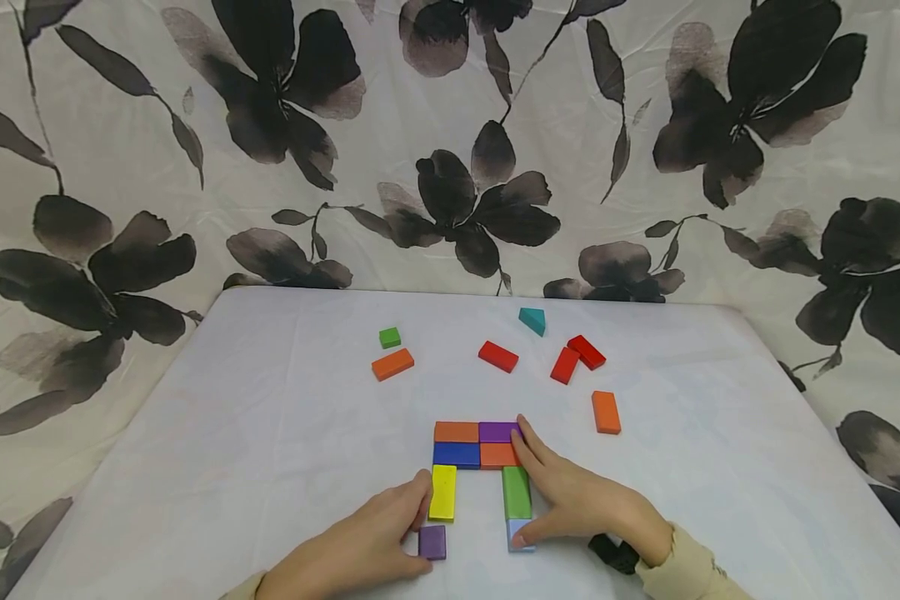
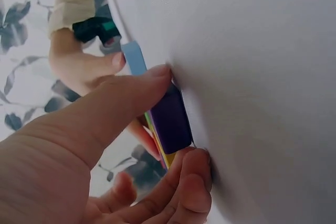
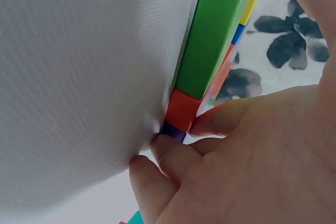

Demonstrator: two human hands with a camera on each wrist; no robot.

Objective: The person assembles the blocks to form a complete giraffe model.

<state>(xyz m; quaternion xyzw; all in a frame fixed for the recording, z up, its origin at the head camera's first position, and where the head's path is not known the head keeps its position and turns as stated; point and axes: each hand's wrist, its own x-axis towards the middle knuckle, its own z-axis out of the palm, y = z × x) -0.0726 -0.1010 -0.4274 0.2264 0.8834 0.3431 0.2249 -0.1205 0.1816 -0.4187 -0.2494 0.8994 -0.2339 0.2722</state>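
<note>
My left hand (image 1: 360, 537) pinches a small purple block (image 1: 432, 542) between thumb and fingers, just below a yellow block (image 1: 443, 493). In the left wrist view the thumb lies at one end of that purple block (image 2: 171, 124), fingertips at the other. My right hand (image 1: 581, 496) is spread along the arrangement's right side. Its fingertips touch another purple block (image 1: 497, 432) at the top corner, and its thumb rests on a light blue block (image 1: 518, 533). Between them are an orange-red block (image 1: 498, 455) and a green block (image 1: 517, 492). Orange (image 1: 456, 432) and blue (image 1: 456, 454) blocks form the top left.
Loose blocks lie farther back: a small green one (image 1: 390, 337), an orange one (image 1: 393, 364), several red ones (image 1: 498, 357) and a teal triangular one (image 1: 533, 320). Another orange block (image 1: 606, 412) lies to the right. Floral fabric (image 1: 450, 208) hangs behind the white table (image 1: 270, 400).
</note>
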